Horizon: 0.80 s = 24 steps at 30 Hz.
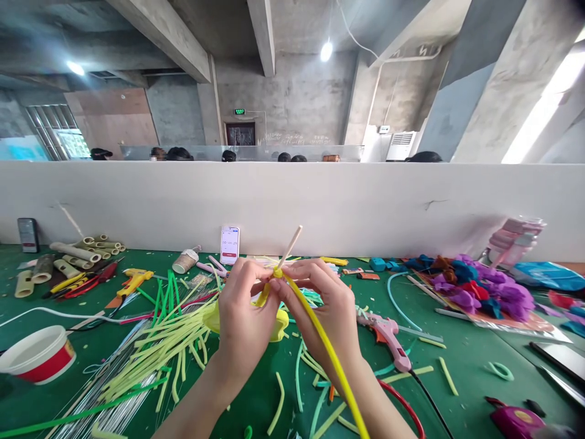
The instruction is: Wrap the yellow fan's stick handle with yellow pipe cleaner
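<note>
Over the middle of the green table (pixel 256 402), between the two hands, a thin pale stick (pixel 292 241) leans up to the right, with a yellow strip (pixel 336 360) wrapped around it low down. The left hand (pixel 249 305) grips the strip at this wrap between thumb and fingers. The right hand (pixel 322 299) pinches the strip just beside it, and the long end trails over that wrist toward the near edge. Behind the hands shows a yellow scalloped piece (pixel 280 326).

To the left lies a heap of pale green strips (pixel 158 344), with a yellow glue gun (pixel 134 281) farther off and a red-and-white tub (pixel 43 356) nearer. To the right are a pink glue gun (pixel 387 337) and, beyond it, a pile of purple, blue and red pieces (pixel 503 292). On the far side, a phone (pixel 230 245) with a lit screen stands against a white partition (pixel 292 204), bamboo tubes (pixel 77 250) lying at far left.
</note>
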{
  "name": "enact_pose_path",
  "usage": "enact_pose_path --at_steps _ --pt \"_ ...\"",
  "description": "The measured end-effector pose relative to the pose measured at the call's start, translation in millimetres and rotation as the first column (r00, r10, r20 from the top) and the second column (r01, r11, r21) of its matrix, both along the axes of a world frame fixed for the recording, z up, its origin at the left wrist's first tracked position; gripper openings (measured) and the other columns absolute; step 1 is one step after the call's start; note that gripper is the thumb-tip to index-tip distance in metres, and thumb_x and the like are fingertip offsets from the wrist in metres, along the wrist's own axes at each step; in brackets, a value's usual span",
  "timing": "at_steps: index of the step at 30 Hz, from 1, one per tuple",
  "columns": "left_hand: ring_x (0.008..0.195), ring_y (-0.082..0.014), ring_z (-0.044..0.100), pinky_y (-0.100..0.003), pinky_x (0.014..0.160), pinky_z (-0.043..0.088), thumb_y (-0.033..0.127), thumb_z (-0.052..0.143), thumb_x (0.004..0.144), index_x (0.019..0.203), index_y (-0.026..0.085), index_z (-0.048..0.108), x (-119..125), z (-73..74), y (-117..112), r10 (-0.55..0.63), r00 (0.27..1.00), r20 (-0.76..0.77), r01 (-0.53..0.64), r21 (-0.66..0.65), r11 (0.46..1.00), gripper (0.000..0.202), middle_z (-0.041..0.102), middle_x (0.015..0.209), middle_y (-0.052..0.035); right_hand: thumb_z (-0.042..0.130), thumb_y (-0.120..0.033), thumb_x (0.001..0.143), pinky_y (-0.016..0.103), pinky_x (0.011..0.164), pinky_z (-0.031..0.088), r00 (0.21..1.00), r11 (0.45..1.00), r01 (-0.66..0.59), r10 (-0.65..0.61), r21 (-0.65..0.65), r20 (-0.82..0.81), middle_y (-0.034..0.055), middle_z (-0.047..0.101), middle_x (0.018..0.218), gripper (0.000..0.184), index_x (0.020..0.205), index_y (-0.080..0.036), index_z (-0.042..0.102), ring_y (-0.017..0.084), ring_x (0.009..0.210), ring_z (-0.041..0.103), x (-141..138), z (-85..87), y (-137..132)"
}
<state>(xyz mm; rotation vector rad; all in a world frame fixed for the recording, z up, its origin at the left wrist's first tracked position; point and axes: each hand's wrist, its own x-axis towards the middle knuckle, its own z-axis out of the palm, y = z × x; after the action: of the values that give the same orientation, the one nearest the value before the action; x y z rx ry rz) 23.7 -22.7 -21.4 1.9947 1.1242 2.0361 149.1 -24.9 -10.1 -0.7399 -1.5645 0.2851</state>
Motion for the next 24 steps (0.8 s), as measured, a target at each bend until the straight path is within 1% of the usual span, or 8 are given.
enact_pose_path --at_steps 2,4,5,7,10,16,20,24 --pt "0.089 -0.0154 0.067 -0.027 0.076 0.061 0.015 0.065 0.087 0.094 0.023 0.058 -11 9.9 -5 -0.178 0.984 0.021 0.178 -0.219 0.959 0.013 0.064 0.096 -0.0026 0.073 -0.021 0.084 0.029 0.072 0.057 0.999 0.998 -0.047 0.046 -0.034 -0.029 0.0037 0.07 0.09 0.004 0.086 -0.022 0.07 0.018 0.085 0.068 5 1.8 4" --pt "0.103 -0.0183 0.069 -0.031 0.089 0.06 0.021 0.064 0.09 0.113 0.026 0.059 -27 20.9 -10 -0.414 0.909 0.049 0.388 -0.459 0.799 0.024 0.068 0.115 -0.0055 0.074 -0.02 0.084 0.03 0.077 0.056 0.995 0.994 -0.1 0.099 -0.053 -0.012 0.0026 0.072 0.091 0.006 0.089 -0.022 0.072 0.017 0.087 0.069 10 4.6 5" --pt "0.109 -0.0199 0.068 -0.032 0.092 0.059 0.025 0.063 0.092 0.125 0.028 0.058 -35 25.4 -12 -0.478 0.877 0.051 0.428 -0.534 0.729 0.033 0.067 0.123 -0.0069 0.074 -0.02 0.084 0.03 0.08 0.056 0.991 0.99 -0.131 0.132 -0.059 0.005 0.0021 0.073 0.093 0.008 0.09 -0.023 0.072 0.017 0.089 0.07 12 5.8 5" --pt "0.116 -0.0221 0.066 -0.032 0.096 0.057 0.031 0.062 0.093 0.13 0.028 0.062 -48 30.8 -13 -0.527 0.85 0.01 0.421 -0.613 0.668 0.037 0.068 0.128 -0.0071 0.074 -0.019 0.084 0.031 0.084 0.055 0.98 0.979 -0.192 0.195 -0.062 0.034 0.0013 0.074 0.094 0.011 0.093 -0.024 0.073 0.017 0.091 0.07 15 7.0 6" --pt "0.107 -0.0221 0.069 -0.031 0.093 0.058 0.034 0.064 0.092 0.116 0.024 0.074 -54 30.3 -10 -0.518 0.854 -0.055 0.372 -0.632 0.68 0.027 0.074 0.117 -0.0056 0.073 -0.017 0.085 0.031 0.086 0.054 0.971 0.972 -0.233 0.234 -0.024 0.043 0.0013 0.076 0.095 0.013 0.095 -0.025 0.075 0.016 0.093 0.07 14 6.4 7" --pt "0.088 -0.0186 0.072 -0.028 0.079 0.062 0.032 0.071 0.087 0.106 0.021 0.078 -44 25.2 -9 -0.482 0.876 0.024 0.413 -0.553 0.724 0.023 0.078 0.098 -0.005 0.071 -0.013 0.085 0.031 0.08 0.056 0.985 0.982 -0.174 0.173 0.076 0.019 0.0014 0.076 0.094 0.02 0.097 -0.028 0.078 0.016 0.087 0.071 8 8.4 2" --pt "0.081 -0.019 0.073 -0.03 0.073 0.064 0.03 0.072 0.086 0.104 0.023 0.078 -42 23.6 -9 -0.508 0.859 0.066 0.47 -0.496 0.73 0.02 0.077 0.089 -0.0051 0.07 -0.013 0.085 0.032 0.076 0.057 0.978 0.977 -0.21 0.21 0.043 -0.004 0.0017 0.076 0.091 0.022 0.098 -0.029 0.079 0.017 0.084 0.071 8 12.9 -5" --pt "0.077 -0.0163 0.072 -0.026 0.071 0.063 0.023 0.077 0.081 0.097 0.024 0.077 -38 23.7 -9 -0.494 0.866 0.072 0.467 -0.471 0.749 0.016 0.075 0.084 -0.0021 0.068 -0.015 0.087 0.033 0.076 0.057 0.966 0.966 -0.258 0.258 -0.012 -0.012 0.0031 0.076 0.093 0.023 0.102 -0.029 0.079 0.018 0.087 0.072 11 16.3 -11"
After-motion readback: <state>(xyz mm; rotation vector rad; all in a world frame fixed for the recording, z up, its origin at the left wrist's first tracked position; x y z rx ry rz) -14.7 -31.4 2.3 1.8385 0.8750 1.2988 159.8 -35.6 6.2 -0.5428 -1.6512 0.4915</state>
